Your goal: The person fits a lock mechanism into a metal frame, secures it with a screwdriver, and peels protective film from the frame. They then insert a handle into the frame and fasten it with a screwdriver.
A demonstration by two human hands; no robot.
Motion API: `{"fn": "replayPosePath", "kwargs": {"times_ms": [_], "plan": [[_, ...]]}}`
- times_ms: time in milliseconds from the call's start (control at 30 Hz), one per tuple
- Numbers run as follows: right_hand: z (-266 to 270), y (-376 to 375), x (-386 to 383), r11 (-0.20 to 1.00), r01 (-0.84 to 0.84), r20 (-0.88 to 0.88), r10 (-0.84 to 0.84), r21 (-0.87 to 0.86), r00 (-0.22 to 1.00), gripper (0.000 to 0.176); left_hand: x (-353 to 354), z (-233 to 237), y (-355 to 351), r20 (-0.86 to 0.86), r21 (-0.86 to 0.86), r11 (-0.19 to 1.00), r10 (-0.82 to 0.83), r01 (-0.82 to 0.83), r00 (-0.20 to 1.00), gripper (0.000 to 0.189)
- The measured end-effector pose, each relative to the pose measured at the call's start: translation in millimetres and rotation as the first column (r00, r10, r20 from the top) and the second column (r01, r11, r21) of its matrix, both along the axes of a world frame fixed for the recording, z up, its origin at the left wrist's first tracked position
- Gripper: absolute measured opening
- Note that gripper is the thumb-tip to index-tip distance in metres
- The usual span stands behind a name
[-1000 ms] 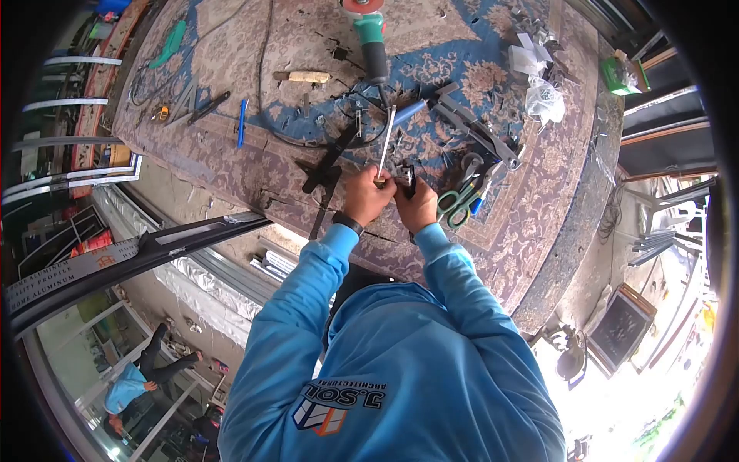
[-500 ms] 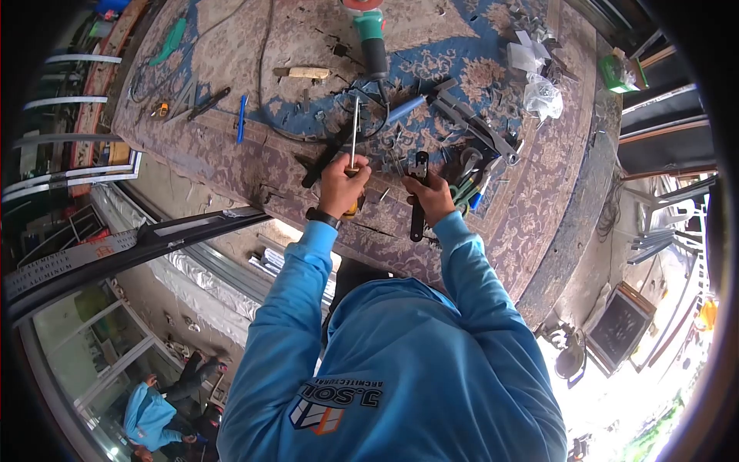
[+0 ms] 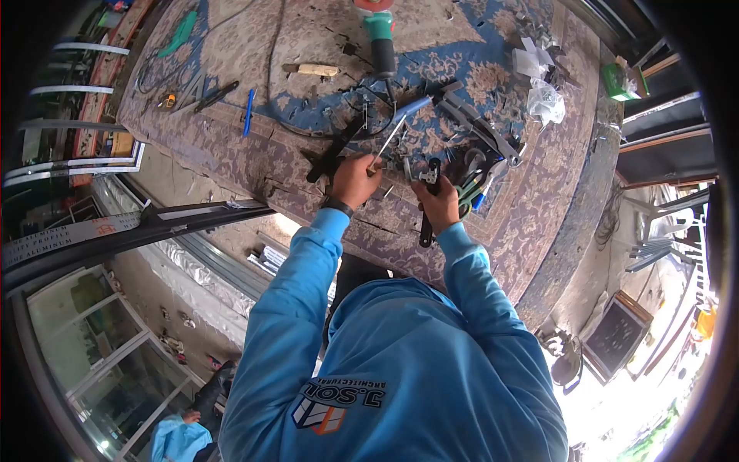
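- Fingers of the left hand (image 3: 354, 179) clench around a screwdriver (image 3: 389, 141), whose shaft slants up and away over the carpet-covered table (image 3: 539, 200).
- Fingers of the right hand (image 3: 440, 202) wrap a black metal bar (image 3: 423, 229), held upright over the table's near edge, close to the left hand but apart from it.
- Green-handled scissors (image 3: 466, 194) lie just beside the right hand.
- A green angle grinder (image 3: 377, 38) lies at the far side, with a blue pen (image 3: 248, 112) well off to the left.

Bright blue long-sleeved shirt (image 3: 400, 346), white-orange back logo (image 3: 339, 400), black wristband (image 3: 336, 206)
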State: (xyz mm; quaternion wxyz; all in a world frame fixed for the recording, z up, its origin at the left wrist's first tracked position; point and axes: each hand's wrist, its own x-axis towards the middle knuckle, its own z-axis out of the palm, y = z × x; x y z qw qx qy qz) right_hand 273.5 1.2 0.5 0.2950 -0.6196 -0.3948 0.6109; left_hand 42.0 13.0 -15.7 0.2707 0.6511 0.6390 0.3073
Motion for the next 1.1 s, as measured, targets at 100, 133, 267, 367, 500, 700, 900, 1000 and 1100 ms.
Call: {"fn": "replayPosePath", "kwargs": {"times_ms": [100, 133, 267, 367, 500, 700, 900, 1000, 1100], "plan": [[6, -11, 12, 0.996, 0.045, -0.231, -0.061, -0.074, 0.971, 0.017, -3, -4, -1, -0.09, -0.017, 0.998, -0.067, 0.066, 0.994, 0.017], [7, -14, 18, 0.99, 0.067, -0.347, -0.107, -0.126, 0.932, 0.016, -5, -3, -3, 0.009, -0.011, 0.999, 0.048, -0.048, 0.999, 0.017], [22, -34, 46, 0.969, 0.078, -0.456, -0.18, -0.234, 0.871, 0.016, -43, -12, -20, 0.147, 0.009, 0.934, 0.352, -0.357, 0.924, 0.016], [26, -40, 59, 0.965, 0.039, -0.466, -0.16, -0.26, 0.87, 0.016, -65, -9, -26, 0.03, -0.016, 0.952, 0.307, -0.307, 0.951, 0.014], [22, -48, 56, 0.959, 0.056, -0.52, -0.2, -0.279, 0.831, 0.02, -56, -6, -21, 0.034, -0.108, 0.96, 0.262, -0.257, 0.964, 0.019], [12, -59, 75, 0.986, 0.037, -0.335, -0.09, -0.16, 0.938, 0.024, -27, -8, -7, 0.07, -0.081, 0.985, 0.159, -0.154, 0.985, 0.026], [17, -54, 100, 0.995, 0.091, -0.196, -0.096, -0.033, 0.976, 0.027, -2, -9, 3, 0.065, -0.136, 0.987, 0.095, -0.085, 0.993, 0.035], [4, -51, 101, 0.997, 0.082, -0.196, -0.079, 0.007, 0.977, 0.029, 16, -6, 7, 0.043, -0.11, 0.991, 0.077, -0.072, 0.996, 0.035], [-4, -49, 87, 0.975, 0.074, 0.053, -0.087, 0.207, 0.995, 0.037, 27, -7, 10, -0.015, -0.086, 0.993, 0.084, -0.085, 0.996, 0.027]]}}
